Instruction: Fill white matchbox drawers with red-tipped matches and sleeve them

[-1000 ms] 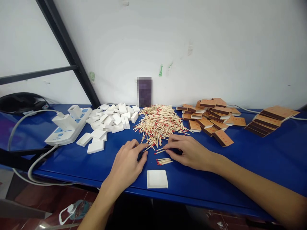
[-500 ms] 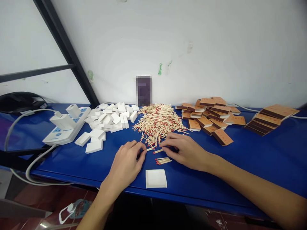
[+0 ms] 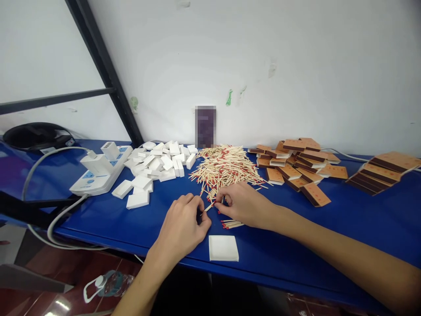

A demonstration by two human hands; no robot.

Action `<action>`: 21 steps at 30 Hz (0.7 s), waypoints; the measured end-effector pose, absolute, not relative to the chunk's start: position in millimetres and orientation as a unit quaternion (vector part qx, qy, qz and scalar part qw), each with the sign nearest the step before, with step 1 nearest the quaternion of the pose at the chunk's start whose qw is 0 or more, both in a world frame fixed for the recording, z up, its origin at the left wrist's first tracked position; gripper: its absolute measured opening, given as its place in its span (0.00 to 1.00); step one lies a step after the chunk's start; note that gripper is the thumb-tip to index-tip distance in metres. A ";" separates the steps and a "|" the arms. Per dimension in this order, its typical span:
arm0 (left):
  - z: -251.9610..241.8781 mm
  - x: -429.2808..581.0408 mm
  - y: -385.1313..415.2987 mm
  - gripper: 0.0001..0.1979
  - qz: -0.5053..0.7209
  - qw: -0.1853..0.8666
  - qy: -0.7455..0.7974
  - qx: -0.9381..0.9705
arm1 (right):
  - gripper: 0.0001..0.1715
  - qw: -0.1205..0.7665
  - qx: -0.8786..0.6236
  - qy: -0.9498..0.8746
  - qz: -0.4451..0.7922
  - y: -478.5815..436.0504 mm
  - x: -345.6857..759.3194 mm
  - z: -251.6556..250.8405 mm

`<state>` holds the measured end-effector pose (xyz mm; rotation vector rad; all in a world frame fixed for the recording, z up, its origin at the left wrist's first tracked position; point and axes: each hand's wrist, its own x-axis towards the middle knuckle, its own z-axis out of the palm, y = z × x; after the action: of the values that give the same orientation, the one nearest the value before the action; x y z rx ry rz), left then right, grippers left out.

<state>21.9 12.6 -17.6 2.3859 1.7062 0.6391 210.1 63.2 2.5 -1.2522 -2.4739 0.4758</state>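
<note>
My left hand (image 3: 184,223) is closed in a pinch on one end of a matchstick (image 3: 209,207), whose far end points toward the other hand. My right hand (image 3: 245,204) has its thumb and forefinger curled together at that end, by the red head. Another red match head shows under its fingertips. Beneath the right hand lies a small row of matches (image 3: 232,224), partly covered by it. An empty white matchbox tray (image 3: 223,248) rests near the table's front edge. Behind both hands spreads a large heap of matches (image 3: 226,164).
White inner trays (image 3: 156,162) are heaped at the left, beside a power strip (image 3: 95,177) with plugs and cables. Orange-brown matchbox sleeves (image 3: 296,162) pile up at the right, with a joined stack (image 3: 381,173) further out. A dark pixelated object (image 3: 205,127) leans on the wall.
The two hands have come closer together, and the left one's matchstick now reaches the right fingertips. My right hand has moved over the small row of matches. The view has shifted slightly.
</note>
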 end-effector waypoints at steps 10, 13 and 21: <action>-15.7 24.0 11.5 0.05 0.203 0.070 0.577 0.788 | 0.05 0.143 -0.420 -0.887 0.128 72.1 205.4 3.0; -17.7 22.7 12.2 0.05 0.199 0.076 0.568 0.795 | 0.06 0.146 -0.414 -0.889 0.129 73.3 208.4 6.9; -17.6 21.3 13.1 0.06 0.208 0.085 0.554 0.802 | 0.08 0.160 -0.365 -0.909 0.126 67.5 242.3 5.8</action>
<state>21.3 13.1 -17.6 2.3921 1.6516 0.6196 242.3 67.5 5.8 -1.0420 -2.5956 0.3603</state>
